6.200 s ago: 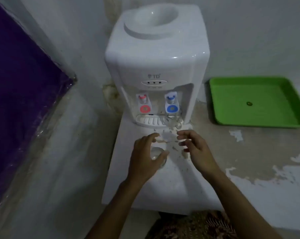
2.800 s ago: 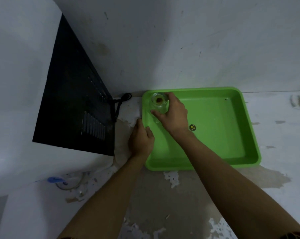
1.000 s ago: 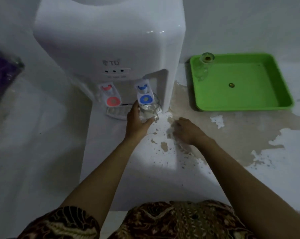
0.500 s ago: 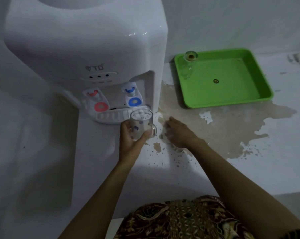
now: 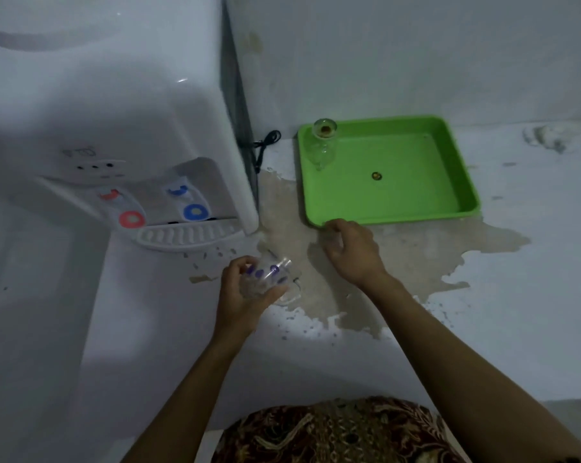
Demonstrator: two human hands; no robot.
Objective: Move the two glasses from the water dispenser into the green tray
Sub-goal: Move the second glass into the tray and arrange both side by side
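Observation:
My left hand (image 5: 240, 295) grips a clear glass mug with purple dots (image 5: 265, 279), tilted, just above the floor in front of the white water dispenser (image 5: 115, 111). My right hand (image 5: 352, 250) is empty, fingers spread, touching the near left corner of the green tray (image 5: 456, 168). A second clear glass (image 5: 323, 145) stands in the tray's far left corner. The dispenser's drip grille (image 5: 185, 233) under the red and blue taps holds nothing.
The dispenser stands at the left against a white wall, its black cable (image 5: 264, 145) between it and the tray. A patch of bare brown floor (image 5: 416, 252) with peeled paint spreads below the tray. My patterned garment (image 5: 332, 432) fills the bottom edge.
My left hand has drawn the dotted mug away from the dispenser's blue tap, toward me and to the right. My right hand has moved from the floor up to the tray's near corner.

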